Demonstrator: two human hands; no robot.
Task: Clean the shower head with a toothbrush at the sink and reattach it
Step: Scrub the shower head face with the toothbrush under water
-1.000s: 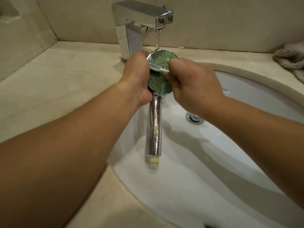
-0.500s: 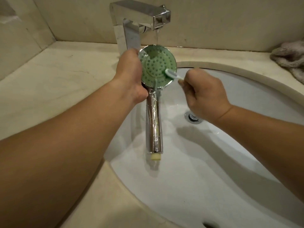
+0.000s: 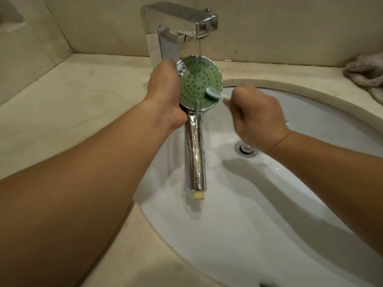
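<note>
Now my right hand [image 3: 258,117], gripping the toothbrush [image 3: 215,93], has slid to the face's lower right edge; my left hand [image 3: 165,94] grips the shower head [image 3: 200,83] under the tap's trickle, above the sink [image 3: 269,204]. Scrubbing isn't finished, I'd say.

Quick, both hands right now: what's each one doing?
Left hand: grips the shower head by its rim.
Right hand: holds the toothbrush, bristles on the green face.

A single head-worn wide-angle camera looks forward and steeply down from above the near rim of the sink [image 3: 259,235], close over both forearms. It faces the back wall, with the faucet [image 3: 178,23] at top centre and the counter [image 3: 62,104] spreading left. Straight edges bow toward the frame borders.
</note>
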